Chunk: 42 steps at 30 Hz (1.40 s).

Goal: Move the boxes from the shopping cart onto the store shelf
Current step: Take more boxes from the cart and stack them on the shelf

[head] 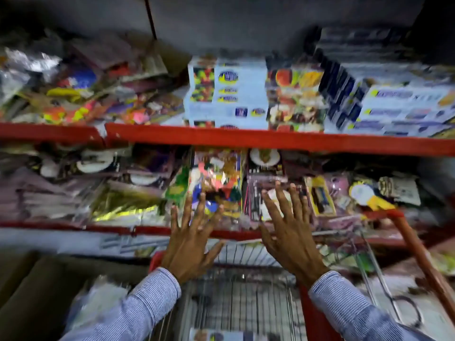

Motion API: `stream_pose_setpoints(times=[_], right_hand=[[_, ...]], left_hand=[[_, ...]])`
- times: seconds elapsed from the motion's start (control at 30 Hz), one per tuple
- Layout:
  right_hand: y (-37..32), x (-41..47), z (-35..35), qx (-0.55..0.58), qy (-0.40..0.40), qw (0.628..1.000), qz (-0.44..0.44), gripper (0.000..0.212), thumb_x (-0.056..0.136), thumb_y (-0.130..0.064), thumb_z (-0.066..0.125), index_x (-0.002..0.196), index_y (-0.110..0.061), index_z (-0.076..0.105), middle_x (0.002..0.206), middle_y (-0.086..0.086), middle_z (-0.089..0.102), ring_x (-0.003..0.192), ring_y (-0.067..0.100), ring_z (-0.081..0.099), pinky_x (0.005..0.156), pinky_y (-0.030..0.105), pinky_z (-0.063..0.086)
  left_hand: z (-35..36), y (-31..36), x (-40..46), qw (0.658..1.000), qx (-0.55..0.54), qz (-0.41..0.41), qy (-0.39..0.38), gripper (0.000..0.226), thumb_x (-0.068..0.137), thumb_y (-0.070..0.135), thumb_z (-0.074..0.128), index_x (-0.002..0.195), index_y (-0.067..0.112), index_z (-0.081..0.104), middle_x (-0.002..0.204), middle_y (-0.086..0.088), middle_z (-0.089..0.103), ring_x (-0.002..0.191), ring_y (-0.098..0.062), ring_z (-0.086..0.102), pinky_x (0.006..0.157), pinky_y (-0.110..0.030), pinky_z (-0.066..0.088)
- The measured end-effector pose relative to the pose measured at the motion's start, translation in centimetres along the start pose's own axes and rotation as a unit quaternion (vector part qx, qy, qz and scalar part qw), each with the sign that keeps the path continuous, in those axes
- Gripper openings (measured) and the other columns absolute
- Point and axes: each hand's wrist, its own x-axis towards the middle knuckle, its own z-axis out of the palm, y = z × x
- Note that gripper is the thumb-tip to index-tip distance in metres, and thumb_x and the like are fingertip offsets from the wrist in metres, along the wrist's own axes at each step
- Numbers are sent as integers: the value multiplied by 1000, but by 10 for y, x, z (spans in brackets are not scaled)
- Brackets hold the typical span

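White and blue boxes point(240, 94) with colourful picture ends stand stacked on the upper red shelf point(270, 139), in the middle. More pale boxes point(403, 107) lie stacked to their right. Below me is the wire shopping cart point(246, 299) with red trim. A box point(221, 335) shows at the bottom edge inside it. My left hand point(192, 242) and my right hand point(288, 232) hover side by side over the cart's far end, in front of the lower shelf. Both hands have fingers spread and hold nothing.
The lower shelf point(110, 228) is packed with shiny packets point(216, 183) and party goods. Loose packets point(73, 94) fill the upper shelf's left side. A brown carton point(37, 291) sits at the lower left. The cart's red handle point(423, 254) runs down the right.
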Motion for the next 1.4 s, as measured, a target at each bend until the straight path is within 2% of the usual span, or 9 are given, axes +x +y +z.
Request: stream_pose_setpoints(times=[0.23, 0.43, 0.6, 0.73, 0.83, 0.97, 1.17, 1.27, 1.4], right_hand=[[4, -109, 124, 84, -196, 976, 51, 54, 90, -33, 49, 142, -20, 42, 151, 12, 43, 141, 37, 33, 113, 55, 33], [9, -181, 246, 84, -504, 857, 67, 58, 99, -29, 49, 152, -15, 27, 157, 13, 31, 142, 35, 32, 115, 42, 30], [6, -220, 318, 39, -622, 782, 31, 66, 96, -32, 56, 152, -13, 26, 153, 16, 37, 138, 35, 37, 112, 46, 35], [7, -227, 340, 27, -642, 766, 16, 69, 94, -34, 58, 151, -12, 26, 150, 14, 39, 134, 34, 43, 106, 44, 39], [15, -221, 343, 61, -637, 768, 31, 64, 91, -35, 62, 145, -12, 37, 140, 15, 52, 124, 34, 54, 100, 42, 47], [34, -208, 336, 90, -602, 791, 62, 56, 80, -28, 68, 131, -14, 48, 118, 16, 64, 104, 38, 64, 84, 47, 55], [51, -194, 312, 89, -491, 866, 33, 58, 88, -38, 61, 134, -7, 44, 118, 16, 61, 97, 38, 63, 74, 40, 50], [48, -182, 294, 92, -448, 889, 8, 56, 84, -41, 64, 128, -9, 49, 115, 14, 65, 95, 37, 64, 74, 38, 51], [40, -152, 255, 112, -394, 912, -21, 51, 77, -45, 68, 118, -15, 57, 103, 10, 71, 89, 32, 67, 70, 34, 52]], left_hand=[[111, -1, -110, 980, -24, -78, -179, 72, 93, 63, 32, 154, 29, 14, 162, -17, 8, 147, -43, 9, 111, -70, 13], [191, -5, -163, 958, -77, -104, -255, 70, 92, 63, 28, 152, 27, 24, 160, -16, 22, 146, -44, 15, 110, -70, 17], [230, -12, -182, 950, -86, -75, -292, 66, 94, 59, 26, 144, 19, 42, 149, -22, 42, 134, -50, 38, 101, -73, 33], [251, -14, -192, 959, -112, -3, -259, 50, 93, 45, 41, 131, 15, 56, 150, -20, 43, 133, -40, 34, 100, -63, 41], [268, -9, -201, 958, -146, 111, -220, 31, 92, 33, 52, 112, 14, 65, 128, -15, 61, 117, -36, 51, 93, -48, 46], [298, 12, -216, 910, -150, 222, -316, 24, 92, 32, 57, 106, 13, 59, 99, -11, 66, 90, -35, 63, 77, -46, 52], [331, 38, -210, 813, -84, 115, -565, 57, 80, 35, 74, 123, 5, 50, 119, -17, 61, 106, -39, 58, 89, -47, 50], [339, 45, -206, 804, -76, 95, -582, 43, 82, 11, 70, 120, 1, 52, 113, -21, 65, 102, -41, 64, 82, -44, 54], [318, 38, -193, 827, -81, 75, -551, 51, 81, 22, 75, 126, 7, 55, 122, -17, 64, 109, -37, 62, 91, -42, 52]])
